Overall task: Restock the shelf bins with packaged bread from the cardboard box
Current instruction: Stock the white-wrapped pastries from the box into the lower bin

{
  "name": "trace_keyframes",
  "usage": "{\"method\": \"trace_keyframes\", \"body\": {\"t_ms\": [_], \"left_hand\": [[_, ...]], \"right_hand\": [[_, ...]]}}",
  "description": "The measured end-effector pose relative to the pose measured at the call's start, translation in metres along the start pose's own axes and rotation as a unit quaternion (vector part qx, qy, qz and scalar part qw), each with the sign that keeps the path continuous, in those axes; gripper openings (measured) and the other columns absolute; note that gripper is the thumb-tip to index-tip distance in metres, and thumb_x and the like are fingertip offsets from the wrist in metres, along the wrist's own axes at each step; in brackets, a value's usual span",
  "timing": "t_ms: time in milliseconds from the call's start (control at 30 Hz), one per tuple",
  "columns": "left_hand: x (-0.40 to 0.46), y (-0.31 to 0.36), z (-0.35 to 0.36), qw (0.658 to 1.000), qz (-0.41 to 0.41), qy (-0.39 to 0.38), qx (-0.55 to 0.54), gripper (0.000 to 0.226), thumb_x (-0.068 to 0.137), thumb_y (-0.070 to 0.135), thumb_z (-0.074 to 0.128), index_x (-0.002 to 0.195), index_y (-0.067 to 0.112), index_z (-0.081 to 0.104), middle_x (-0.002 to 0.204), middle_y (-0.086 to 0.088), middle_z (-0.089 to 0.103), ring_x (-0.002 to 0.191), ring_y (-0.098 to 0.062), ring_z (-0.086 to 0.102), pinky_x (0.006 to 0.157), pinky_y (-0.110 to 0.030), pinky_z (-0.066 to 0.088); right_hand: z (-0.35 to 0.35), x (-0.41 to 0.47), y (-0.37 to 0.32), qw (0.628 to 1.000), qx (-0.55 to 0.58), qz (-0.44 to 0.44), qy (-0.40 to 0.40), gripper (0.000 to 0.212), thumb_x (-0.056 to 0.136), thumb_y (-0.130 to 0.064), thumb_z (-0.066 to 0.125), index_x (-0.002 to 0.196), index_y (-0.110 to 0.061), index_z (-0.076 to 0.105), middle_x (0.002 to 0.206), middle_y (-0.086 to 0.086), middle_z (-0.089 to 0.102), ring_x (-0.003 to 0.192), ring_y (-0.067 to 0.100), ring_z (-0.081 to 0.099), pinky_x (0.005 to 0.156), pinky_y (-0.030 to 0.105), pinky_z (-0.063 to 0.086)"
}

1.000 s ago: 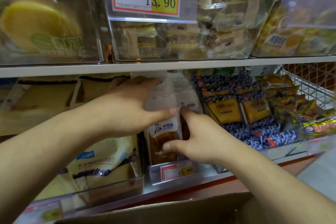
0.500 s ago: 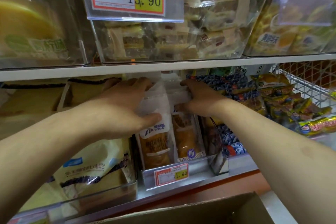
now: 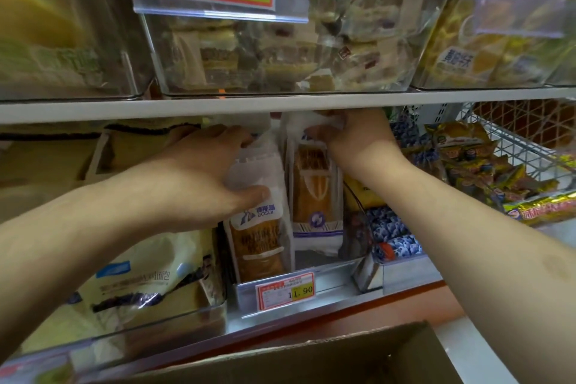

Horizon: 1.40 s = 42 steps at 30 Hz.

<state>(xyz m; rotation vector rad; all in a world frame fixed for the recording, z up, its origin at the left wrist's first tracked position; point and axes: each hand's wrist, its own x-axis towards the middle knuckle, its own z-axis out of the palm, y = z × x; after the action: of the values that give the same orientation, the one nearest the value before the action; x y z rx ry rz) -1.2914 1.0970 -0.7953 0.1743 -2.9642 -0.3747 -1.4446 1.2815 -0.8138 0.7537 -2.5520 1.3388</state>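
Both bare forearms reach up and forward from the lower corners of the frame, converging near centre. Left hand point(image 3: 199, 178) sits left of centre, palm turned inward, fingers spread and curled round the top of a bread packet point(image 3: 258, 215), thumb point(image 3: 249, 195) pressed flat across its front. Right hand point(image 3: 352, 134) is higher, upper centre, wrist bent, fingers pinching the top edge of a second bread packet point(image 3: 314, 190); fingertips partly hidden. Right forearm runs diagonally to the lower right edge.
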Motion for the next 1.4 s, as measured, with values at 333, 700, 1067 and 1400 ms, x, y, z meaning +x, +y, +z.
{"method": "trace_keyframes", "body": {"t_ms": [333, 700, 1067, 1400], "left_hand": [[-0.004, 0.004, 0.000, 1.000, 0.004, 0.007, 0.028, 0.084, 0.085, 0.069, 0.064, 0.156, 0.038, 0.030, 0.153, 0.009, 0.051, 0.136, -0.017, 0.051, 0.116, -0.033, 0.038], [-0.030, 0.003, -0.005, 0.998, 0.043, 0.039, 0.021, 0.099, 0.083, 0.070, 0.065, 0.162, 0.041, 0.014, 0.168, 0.010, 0.024, 0.153, -0.017, 0.024, 0.127, -0.041, 0.025], [-0.194, -0.005, 0.017, 0.994, 0.101, -0.029, -0.034, 0.064, 0.092, 0.066, 0.054, 0.145, 0.028, 0.050, 0.150, 0.010, 0.047, 0.141, -0.011, 0.042, 0.120, -0.042, 0.038], [-0.257, -0.075, 0.043, 0.941, -0.002, -0.304, 0.148, 0.088, 0.093, 0.076, 0.042, 0.164, 0.040, 0.004, 0.171, 0.015, -0.018, 0.158, -0.009, -0.012, 0.126, -0.030, 0.000]], "right_hand": [[0.010, -0.046, 0.030, 0.991, -0.120, -0.019, -0.059, 0.058, 0.092, -0.029, 0.082, 0.144, -0.027, 0.056, 0.140, -0.004, 0.058, 0.127, 0.017, 0.056, 0.104, 0.032, 0.050], [-0.016, -0.096, 0.012, 0.988, -0.138, -0.001, -0.075, 0.076, 0.093, -0.038, 0.080, 0.158, -0.029, 0.041, 0.155, -0.005, 0.052, 0.143, 0.017, 0.047, 0.110, 0.023, 0.035], [0.004, -0.236, -0.028, 0.971, -0.121, -0.101, -0.180, 0.027, 0.097, -0.032, 0.071, 0.122, -0.025, 0.063, 0.115, -0.011, 0.063, 0.104, 0.001, 0.057, 0.089, 0.014, 0.043], [0.161, -0.305, 0.027, 0.813, -0.228, 0.019, -0.536, 0.036, 0.091, -0.038, 0.074, 0.115, -0.014, 0.062, 0.113, 0.011, 0.067, 0.105, 0.030, 0.064, 0.080, 0.031, 0.048]]}}
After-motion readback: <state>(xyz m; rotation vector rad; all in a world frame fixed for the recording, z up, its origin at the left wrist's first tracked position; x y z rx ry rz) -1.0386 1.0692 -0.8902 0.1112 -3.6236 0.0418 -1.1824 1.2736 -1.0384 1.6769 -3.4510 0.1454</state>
